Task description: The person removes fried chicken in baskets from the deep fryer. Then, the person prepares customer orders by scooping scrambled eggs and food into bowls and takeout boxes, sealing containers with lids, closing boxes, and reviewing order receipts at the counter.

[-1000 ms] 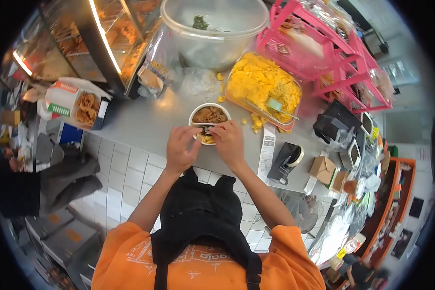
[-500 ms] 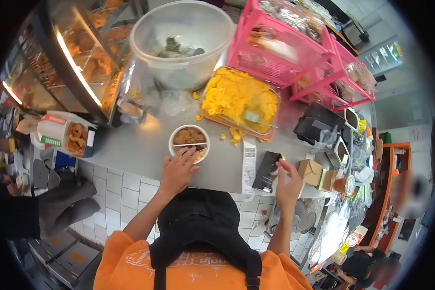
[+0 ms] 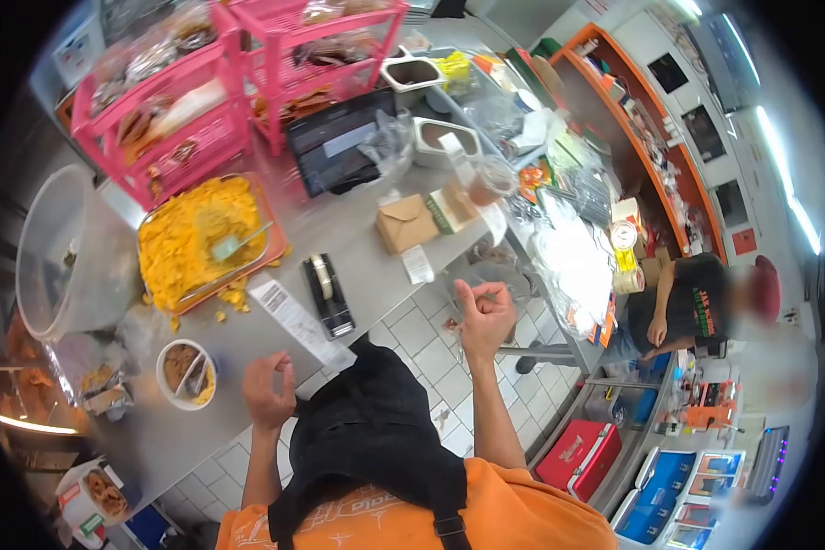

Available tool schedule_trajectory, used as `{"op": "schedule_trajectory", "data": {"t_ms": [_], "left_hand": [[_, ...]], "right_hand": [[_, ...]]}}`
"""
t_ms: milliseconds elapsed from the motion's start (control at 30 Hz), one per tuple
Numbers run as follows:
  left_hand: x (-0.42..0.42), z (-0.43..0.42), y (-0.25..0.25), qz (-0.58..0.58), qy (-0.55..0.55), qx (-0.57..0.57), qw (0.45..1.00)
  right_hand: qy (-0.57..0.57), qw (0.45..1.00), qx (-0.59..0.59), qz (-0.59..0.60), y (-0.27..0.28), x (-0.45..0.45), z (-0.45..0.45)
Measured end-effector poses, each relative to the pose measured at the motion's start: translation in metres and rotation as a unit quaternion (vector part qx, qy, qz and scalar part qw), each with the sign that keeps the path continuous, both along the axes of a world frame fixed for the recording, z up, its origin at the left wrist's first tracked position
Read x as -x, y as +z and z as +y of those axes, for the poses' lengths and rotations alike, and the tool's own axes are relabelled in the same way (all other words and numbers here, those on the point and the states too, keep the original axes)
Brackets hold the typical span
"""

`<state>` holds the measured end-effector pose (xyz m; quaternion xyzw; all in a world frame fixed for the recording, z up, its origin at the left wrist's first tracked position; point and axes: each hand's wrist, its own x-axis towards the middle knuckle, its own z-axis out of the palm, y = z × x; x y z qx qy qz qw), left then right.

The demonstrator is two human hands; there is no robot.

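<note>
My left hand [image 3: 270, 392] is loosely curled above the metal counter's front edge, thumb apart from the fingers and nothing visible in it. To its left stands a white round bowl [image 3: 169, 396], holding brown food, yellow food and a divider. Past the counter edge, my right hand [image 3: 488, 321] is raised with bent fingers and the thumb pressed near them; anything inside is too small to make out. A black tape dispenser [image 3: 337, 312] lies on the counter between the hands, next to a long printed receipt [image 3: 289, 316].
Behind lies a tray of yellow food [image 3: 268, 206] with a spoon. A clear tub [image 3: 41, 307], pink racks [image 3: 92, 110], a brown carton [image 3: 406, 225] and a boxed snack [image 3: 81, 524] surround the counter. A person in a dark shirt [image 3: 674, 307] stands at right.
The view has swung to the right. My left hand has come off the bowl, and my right hand has moved away from the tape dispenser, its fingers now more curled.
</note>
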<state>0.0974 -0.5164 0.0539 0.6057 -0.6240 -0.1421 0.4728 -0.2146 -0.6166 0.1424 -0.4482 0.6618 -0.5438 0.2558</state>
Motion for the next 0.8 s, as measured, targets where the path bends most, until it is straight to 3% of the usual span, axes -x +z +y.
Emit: {"op": "schedule_trajectory", "data": {"t_ms": [67,133,233,300,400,433,467,500,533,567,600,700,733,800], "left_hand": [[0.015,-0.013,-0.002,-0.007,-0.03,-0.007,1.0],[0.026,-0.022,-0.005,-0.054,0.025,0.032,0.998],[0.038,-0.003,-0.031,-0.037,0.189,0.007,0.981],[0.056,0.016,-0.041,0.004,0.3,-0.028,0.953],[0.076,0.068,-0.061,0.047,0.377,-0.149,0.913],[0.071,0.087,-0.082,0.099,0.393,-0.256,0.878],[0.055,0.126,-0.113,0.144,0.409,-0.363,0.825],[-0.025,0.206,-0.215,-0.068,0.099,-0.486,0.866],[-0.022,0.182,-0.199,-0.214,-0.205,-0.417,0.859],[-0.025,0.239,-0.199,-0.068,0.003,-0.646,0.76],[-0.013,0.249,-0.19,-0.043,0.051,-0.691,0.72],[-0.003,0.257,-0.167,-0.051,0.041,-0.697,0.714],[-0.002,0.258,-0.163,-0.055,0.04,-0.689,0.722],[0.003,0.236,-0.139,-0.055,0.052,-0.667,0.741]], "right_hand": [[-0.018,1.0,0.007,-0.012,-0.001,0.024,-0.019],[-0.03,0.999,0.023,-0.028,0.001,0.052,-0.052],[-0.092,0.987,0.035,-0.124,-0.005,0.129,-0.117],[-0.133,0.972,0.16,-0.112,-0.046,0.198,-0.168],[-0.174,0.973,0.143,-0.055,-0.064,0.247,-0.211],[-0.175,0.984,-0.017,0.039,-0.062,0.256,-0.214],[-0.164,0.961,-0.183,0.125,-0.062,0.267,-0.21],[-0.175,0.958,-0.192,0.12,-0.074,0.282,-0.203],[-0.207,0.889,-0.276,0.302,-0.092,0.298,-0.192],[-0.22,0.781,-0.351,0.468,-0.112,0.313,-0.183],[-0.146,0.819,-0.411,0.373,-0.127,0.349,-0.177],[-0.074,0.834,-0.393,0.38,-0.14,0.388,-0.18],[-0.059,0.824,-0.404,0.394,-0.127,0.389,-0.181],[-0.091,0.865,-0.351,0.348,-0.099,0.384,-0.178]]}}
